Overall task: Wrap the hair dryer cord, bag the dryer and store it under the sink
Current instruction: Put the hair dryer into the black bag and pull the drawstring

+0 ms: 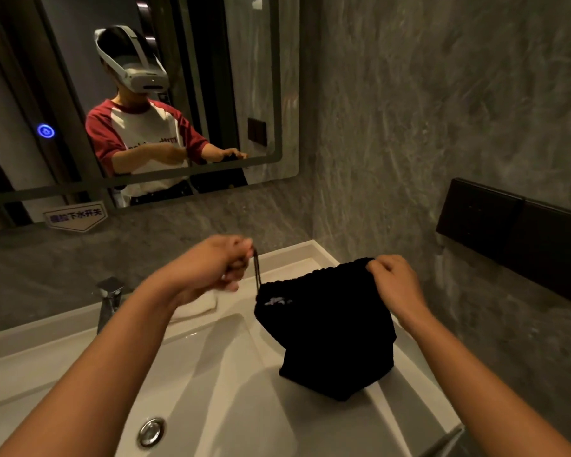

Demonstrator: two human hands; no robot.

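Right of the sink (211, 374), a bulging black bag (330, 331): left hand (221, 268) pinches its drawstring (256, 272), right hand (393, 278) grips its gathered rim.

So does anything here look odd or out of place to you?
Mostly no. The black bag sits on the sink's right rim, partly overhanging the basin, so it could slip in. The left hand pulls the drawstring while the right hand pinches the bag's mouth. Nothing looks spilled or damaged.

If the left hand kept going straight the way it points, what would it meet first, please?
The left hand, pinching the drawstring, points up and right toward the back. Probably it would meet the grey wall behind the sink; depth is unclear.
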